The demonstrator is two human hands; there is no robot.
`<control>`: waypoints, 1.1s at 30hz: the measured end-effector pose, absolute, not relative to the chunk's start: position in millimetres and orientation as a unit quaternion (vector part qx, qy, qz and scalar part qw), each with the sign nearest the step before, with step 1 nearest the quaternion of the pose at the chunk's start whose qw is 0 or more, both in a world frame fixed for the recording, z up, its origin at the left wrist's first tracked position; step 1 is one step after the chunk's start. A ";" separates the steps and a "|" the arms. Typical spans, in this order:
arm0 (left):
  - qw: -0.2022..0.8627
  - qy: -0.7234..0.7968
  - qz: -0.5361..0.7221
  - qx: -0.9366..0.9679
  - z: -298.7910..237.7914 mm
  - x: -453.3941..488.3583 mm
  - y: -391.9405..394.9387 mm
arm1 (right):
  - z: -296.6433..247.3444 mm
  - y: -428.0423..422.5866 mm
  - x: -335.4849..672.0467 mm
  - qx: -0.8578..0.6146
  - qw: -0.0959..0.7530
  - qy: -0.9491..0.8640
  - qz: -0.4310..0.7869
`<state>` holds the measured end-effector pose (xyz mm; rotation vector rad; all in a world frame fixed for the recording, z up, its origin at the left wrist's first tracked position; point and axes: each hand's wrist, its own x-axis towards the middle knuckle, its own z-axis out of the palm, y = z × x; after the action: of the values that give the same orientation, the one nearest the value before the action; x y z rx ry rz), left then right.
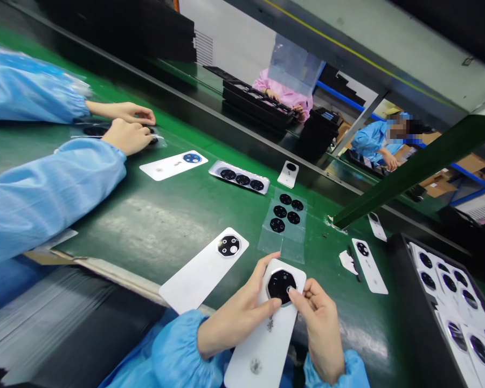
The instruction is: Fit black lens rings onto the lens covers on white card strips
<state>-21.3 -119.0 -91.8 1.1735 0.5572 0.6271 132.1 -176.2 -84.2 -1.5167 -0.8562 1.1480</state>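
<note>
A white phone back cover (262, 339) is tilted up at the bench's front edge, its black round camera plate (278, 283) near the upper end. My left hand (240, 315) grips the cover from its left side, thumb lying across the front just below the camera plate. At the right edge, my right hand (321, 323) is closed on the same cover, with its thumb tip pressed on the lower right of the camera plate. The fingers behind the cover are partly hidden. Just beyond lies a clear film sheet (285, 242) bearing several black camera discs (281, 211).
Another white cover (198, 277) lies left of my hands. A strip of three black discs (242, 179) sits farther back. On the right stands a black tray (408, 302) of covers. A green post (412, 175) rises behind. A co-worker's hands (127, 132) work at left.
</note>
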 end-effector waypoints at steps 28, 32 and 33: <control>0.772 0.320 0.295 0.463 -87.3 -7.1 -114.9 | -99.5 -157.7 134.5 -0.656 0.510 -0.379 0.407; 0.792 0.312 0.276 0.447 -84.2 -10.8 -117.1 | -91.8 -156.4 135.0 -0.648 0.528 -0.338 0.434; 0.795 0.316 0.279 0.436 -83.5 -11.0 -117.5 | -89.5 -157.5 133.8 -0.641 0.536 -0.334 0.436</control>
<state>-11.0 -117.5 -83.5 0.9377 0.6781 0.5992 133.8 -157.5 -89.5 -1.5271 -0.7954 1.0388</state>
